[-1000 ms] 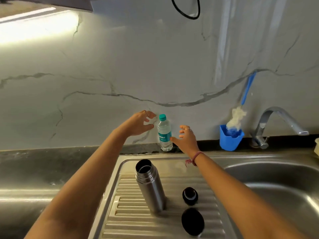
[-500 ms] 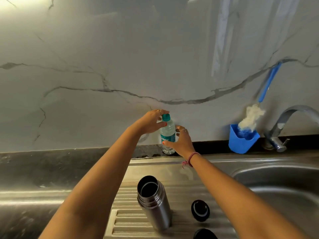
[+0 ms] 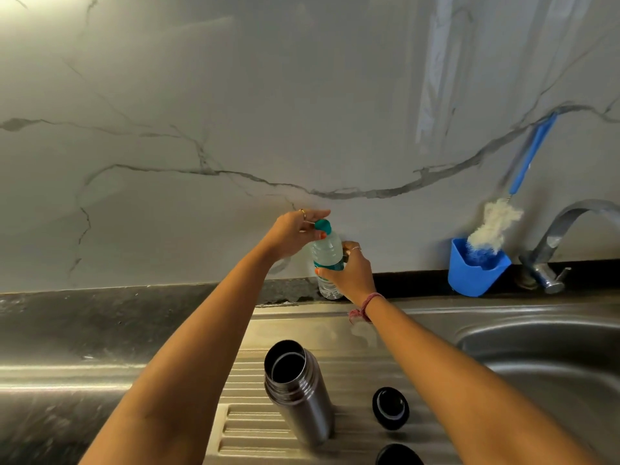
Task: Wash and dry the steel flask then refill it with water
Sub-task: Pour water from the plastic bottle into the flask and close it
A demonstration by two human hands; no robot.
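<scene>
The steel flask [image 3: 297, 394] stands open and uncapped on the drainboard [image 3: 255, 431], seemingly washed, while the right hand [image 3: 350, 275] grips the water bottle [image 3: 327, 263] and the left hand [image 3: 295, 234] pinches its cap [image 3: 322, 225], so refilling remains.

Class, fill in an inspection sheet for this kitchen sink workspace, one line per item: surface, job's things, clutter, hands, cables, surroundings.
Surface: steel drainboard, dark counter left.
Job's things: open steel flask upright on drainboard; water bottle by the wall; two black caps beside the flask.
Clutter: blue cup holding bottle brush.
Hands: left hand pinches teal cap; right hand grips the bottle.
Cables: nothing seen.
Surroundings: marble wall, tap, sink basin.
</scene>
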